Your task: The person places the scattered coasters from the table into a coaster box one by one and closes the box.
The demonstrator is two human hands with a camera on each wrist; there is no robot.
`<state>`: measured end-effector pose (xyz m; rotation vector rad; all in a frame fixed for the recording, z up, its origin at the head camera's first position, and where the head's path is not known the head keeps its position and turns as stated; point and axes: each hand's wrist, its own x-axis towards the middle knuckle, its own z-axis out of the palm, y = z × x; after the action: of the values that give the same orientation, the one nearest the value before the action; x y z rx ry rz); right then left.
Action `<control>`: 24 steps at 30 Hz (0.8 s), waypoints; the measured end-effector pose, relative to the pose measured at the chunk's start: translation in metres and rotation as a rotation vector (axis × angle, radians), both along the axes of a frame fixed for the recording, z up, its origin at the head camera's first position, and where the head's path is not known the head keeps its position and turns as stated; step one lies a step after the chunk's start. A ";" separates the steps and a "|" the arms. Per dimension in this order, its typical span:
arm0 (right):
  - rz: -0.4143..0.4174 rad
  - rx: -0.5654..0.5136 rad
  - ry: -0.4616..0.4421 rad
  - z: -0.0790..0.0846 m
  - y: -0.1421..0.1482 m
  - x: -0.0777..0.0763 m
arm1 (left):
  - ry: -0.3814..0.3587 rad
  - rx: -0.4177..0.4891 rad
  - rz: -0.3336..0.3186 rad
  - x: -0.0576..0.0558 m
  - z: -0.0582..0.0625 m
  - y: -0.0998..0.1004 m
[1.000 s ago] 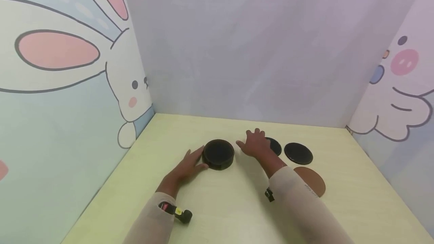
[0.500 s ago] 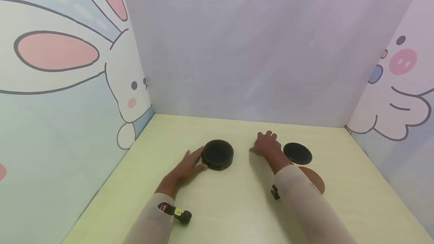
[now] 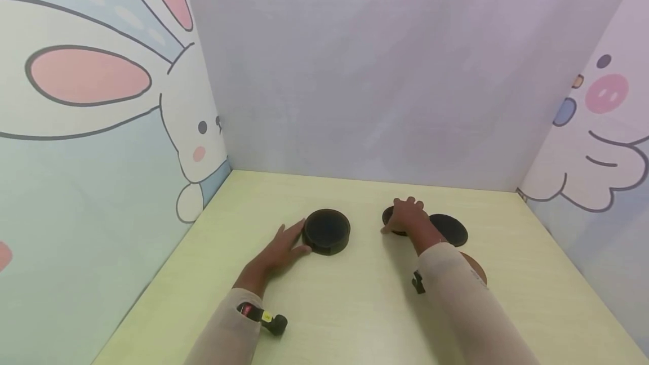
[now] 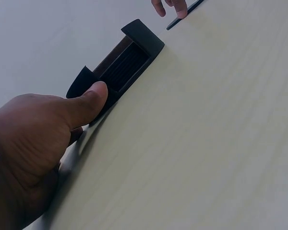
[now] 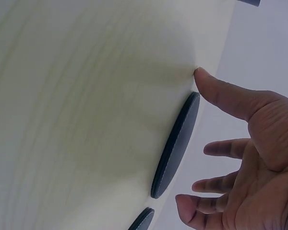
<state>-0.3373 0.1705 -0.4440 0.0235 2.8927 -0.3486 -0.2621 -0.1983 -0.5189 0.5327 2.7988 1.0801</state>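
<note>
My left hand (image 3: 281,249) holds a round black coaster holder (image 3: 327,231) by its near left side. In the left wrist view the thumb of the left hand (image 4: 36,127) lies beside the holder's front slot (image 4: 125,67), and its other fingers are mostly hidden behind. My right hand (image 3: 409,217) hovers, fingers spread, over a round black coaster (image 3: 387,216) and partly covers it. From the right wrist, that coaster (image 5: 176,146) lies flat between the thumb and the other fingers of the right hand (image 5: 273,143), the thumb tip down at the table.
A second black coaster (image 3: 452,230) lies to the right of the first, and a brown coaster (image 3: 476,268) nearer me is partly hidden by the right sleeve. The pale table (image 3: 334,308) ends at a grey back wall (image 3: 365,100) and cartoon-printed side walls.
My right hand has moved to the right across the first black coaster, uncovering its left edge and covering part of the second one. My left hand and the coaster holder have stayed put.
</note>
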 end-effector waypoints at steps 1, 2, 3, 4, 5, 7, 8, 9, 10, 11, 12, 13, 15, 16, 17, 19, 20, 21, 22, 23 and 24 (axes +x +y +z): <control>0.000 -0.002 -0.005 0.000 0.002 -0.001 | -0.001 -0.002 0.001 0.000 0.000 0.000; 0.004 -0.002 -0.008 0.000 0.003 -0.002 | -0.002 -0.001 0.002 0.000 0.000 0.000; 0.009 -0.004 -0.008 0.000 0.005 -0.002 | -0.002 0.000 0.003 0.000 0.000 0.001; 0.019 -0.004 -0.006 0.000 0.007 -0.003 | -0.002 -0.001 0.005 0.000 0.000 0.001; 0.027 -0.006 -0.005 0.000 0.009 -0.003 | -0.002 0.001 0.006 0.000 0.001 0.001; 0.046 -0.009 0.000 0.000 0.013 -0.004 | -0.004 0.001 0.008 0.001 0.001 0.001; 0.058 -0.009 0.002 0.000 0.015 -0.004 | -0.005 0.001 0.009 0.001 0.001 0.002; 0.069 -0.009 0.005 0.000 0.016 -0.005 | -0.003 0.001 0.009 0.001 0.002 0.002; 0.081 -0.009 0.005 0.001 0.018 -0.005 | -0.003 0.002 0.009 0.002 0.002 0.002; 0.088 -0.014 0.003 0.001 0.019 -0.005 | -0.004 0.001 0.008 0.002 0.002 0.002; 0.101 -0.015 0.003 0.001 0.020 -0.005 | -0.002 0.000 0.007 0.002 0.002 0.002; 0.112 -0.018 -0.001 0.002 0.021 -0.005 | 0.000 -0.001 0.004 0.002 0.003 0.002; 0.131 -0.022 -0.009 0.002 0.023 -0.005 | 0.005 0.002 -0.001 0.002 0.003 0.003; 0.137 -0.023 -0.015 0.002 0.023 -0.006 | 0.004 0.003 -0.005 0.002 0.004 0.003; 0.141 -0.024 -0.021 0.003 0.024 -0.006 | 0.004 0.000 -0.007 0.003 0.004 0.003; 0.146 -0.020 -0.031 0.003 0.025 -0.007 | 0.003 0.001 -0.007 0.003 0.005 0.003; 0.147 -0.017 -0.036 0.004 0.025 -0.007 | 0.001 0.002 -0.003 0.003 0.004 0.003; 0.146 -0.016 -0.041 0.005 0.026 -0.007 | -0.003 -0.001 0.002 0.003 0.004 0.003; 0.148 -0.013 -0.044 0.005 0.026 -0.007 | -0.009 -0.007 0.005 0.003 0.004 0.003; 0.151 -0.014 -0.049 0.006 0.026 -0.008 | -0.010 -0.010 0.008 0.003 0.004 0.003; 0.156 -0.012 -0.053 0.007 0.027 -0.008 | -0.011 -0.007 0.010 0.003 0.004 0.003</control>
<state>-0.3453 0.1972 -0.4374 -0.1915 2.8171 -0.3316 -0.2595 -0.1951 -0.5154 0.5111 2.7977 1.0706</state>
